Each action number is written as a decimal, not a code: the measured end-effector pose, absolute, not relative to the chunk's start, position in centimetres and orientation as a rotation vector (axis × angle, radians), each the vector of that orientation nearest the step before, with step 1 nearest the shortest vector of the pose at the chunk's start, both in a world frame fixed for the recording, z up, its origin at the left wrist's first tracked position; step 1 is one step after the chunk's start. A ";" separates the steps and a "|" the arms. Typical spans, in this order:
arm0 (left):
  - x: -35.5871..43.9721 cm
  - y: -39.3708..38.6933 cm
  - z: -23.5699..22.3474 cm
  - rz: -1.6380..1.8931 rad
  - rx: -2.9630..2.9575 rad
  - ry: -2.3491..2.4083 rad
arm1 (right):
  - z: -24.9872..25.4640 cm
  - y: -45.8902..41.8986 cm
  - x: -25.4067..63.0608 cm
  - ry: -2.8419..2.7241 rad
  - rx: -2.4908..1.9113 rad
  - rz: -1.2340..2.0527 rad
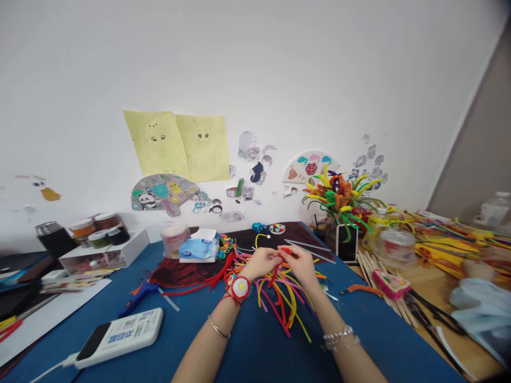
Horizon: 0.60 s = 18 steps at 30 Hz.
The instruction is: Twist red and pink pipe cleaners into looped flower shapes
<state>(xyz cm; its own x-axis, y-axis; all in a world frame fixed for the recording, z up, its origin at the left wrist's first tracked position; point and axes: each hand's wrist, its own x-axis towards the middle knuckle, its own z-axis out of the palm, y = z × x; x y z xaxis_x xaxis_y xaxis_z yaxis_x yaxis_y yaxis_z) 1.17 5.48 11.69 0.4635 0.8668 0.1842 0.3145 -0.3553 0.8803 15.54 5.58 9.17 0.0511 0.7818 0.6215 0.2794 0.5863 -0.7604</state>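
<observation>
My left hand (263, 264) and my right hand (300, 266) meet above the middle of the blue table, fingertips pinched together. Between them is a red pipe cleaner (275, 274), one end hanging down below the fingers. Both hands are closed on it. Beneath them spreads a loose pile of yellow, pink and orange pipe cleaners (293, 303). Several red pipe cleaners (219, 274) lie to the left of my left wrist. A red-rimmed white flower ornament (240, 288) sits on that wrist.
A tissue pack (198, 250) and a blue glue gun (138, 299) lie left, with a white power bank (120, 336) nearer me. At right stand a pipe-cleaner bouquet (339, 194), a phone (346, 243) and wooden sticks (385, 282). A dish of pompoms (277, 229) is behind my hands. Another person's sleeve (479, 314) shows far right.
</observation>
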 end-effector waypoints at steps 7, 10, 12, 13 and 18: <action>1.4 6.1 10.6 0.862 1.666 1.109 | 8.8 5.2 15.8 -1.675 -0.928 0.284; 1.4 6.3 10.3 0.852 1.620 1.135 | 8.6 5.1 15.5 -1.683 -0.920 0.310; 1.3 6.4 10.4 0.815 1.600 1.126 | 8.6 5.3 15.4 -1.607 -0.958 0.389; 1.2 6.4 10.5 0.793 1.596 1.117 | 8.6 5.4 15.4 -1.558 -0.966 0.444; 0.8 6.4 10.8 0.754 1.616 1.096 | 8.8 6.0 15.7 -1.351 -0.838 0.817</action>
